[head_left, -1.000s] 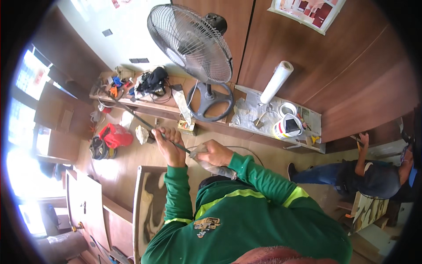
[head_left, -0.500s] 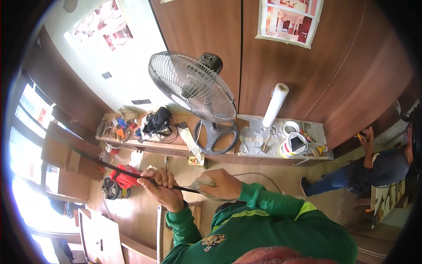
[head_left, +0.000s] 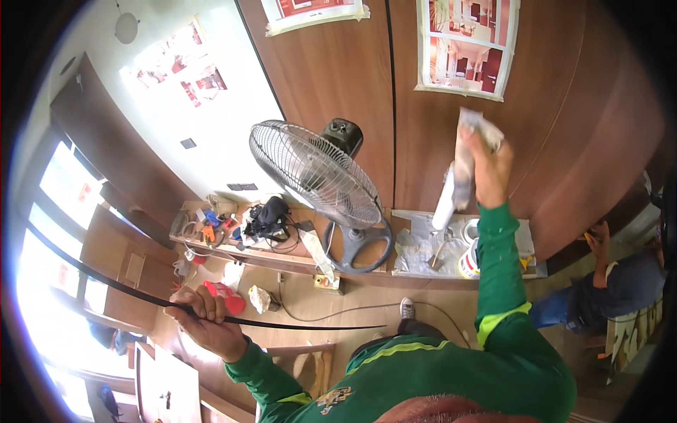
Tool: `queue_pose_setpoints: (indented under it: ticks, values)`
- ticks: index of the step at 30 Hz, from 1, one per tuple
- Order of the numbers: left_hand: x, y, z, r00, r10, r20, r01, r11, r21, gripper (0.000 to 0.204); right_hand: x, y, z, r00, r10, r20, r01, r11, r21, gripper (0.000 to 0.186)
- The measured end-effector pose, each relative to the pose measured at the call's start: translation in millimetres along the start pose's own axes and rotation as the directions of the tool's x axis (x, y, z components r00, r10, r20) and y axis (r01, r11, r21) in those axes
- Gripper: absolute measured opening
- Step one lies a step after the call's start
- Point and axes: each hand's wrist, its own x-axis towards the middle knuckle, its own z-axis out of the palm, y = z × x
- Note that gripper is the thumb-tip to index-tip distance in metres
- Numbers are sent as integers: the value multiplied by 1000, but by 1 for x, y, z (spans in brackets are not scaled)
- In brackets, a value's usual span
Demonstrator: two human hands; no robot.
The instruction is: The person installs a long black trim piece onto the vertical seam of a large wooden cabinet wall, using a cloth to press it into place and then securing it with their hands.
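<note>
My left hand (head_left: 208, 324) is closed around a long, thin black strip (head_left: 296, 326), which slants up toward the window at the left and ends low near the middle. My right hand (head_left: 493, 169) is raised on the right, closed on a crumpled, greyish-white cloth (head_left: 464, 158), away from the strip. The cloth is in front of a wood panel and partly overlaps a standing white roll (head_left: 442, 211). A black-and-grey fan (head_left: 310, 162) stands on a long ledge (head_left: 292, 260) ahead of me.
The ledge holds a black bag (head_left: 271, 211), cables, tools and buckets (head_left: 467, 262). A red bag (head_left: 229, 299) and a cable (head_left: 338, 314) lie on the floor. A white panel (head_left: 183, 381) is at lower left. A co-worker (head_left: 627, 282) is at the right.
My right hand has left the strip and swung up to the right with the cloth. My left hand and the strip have moved left. The view has tilted up toward the wall.
</note>
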Motion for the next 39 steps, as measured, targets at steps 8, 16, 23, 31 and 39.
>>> queue_pose_setpoints:
  ticks: [8, 16, 23, 31, 39]
  values:
    - [12, -35, 46, 984, 76, -163, -22, 951, 308, 39, 173, 64, 44, 978, -196, 74, 207, 963, -175, 28]
    - [19, -52, 69, 938, 223, -267, -101, 910, 403, 40, 285, 117, 107, 953, -303, -26, 276, 897, -346, 33]
    - [37, -55, 55, 915, 314, -254, -153, 852, 501, 40, 344, 148, 154, 938, -324, -122, 235, 855, -463, 38]
    - [68, -66, -3, 915, 315, -251, -162, 859, 486, 41, 323, 178, 167, 916, -328, -232, 168, 838, -519, 38]
    - [100, -89, -43, 915, 276, -296, -143, 905, 401, 38, 362, 142, 171, 883, -438, -167, 256, 750, -609, 40]
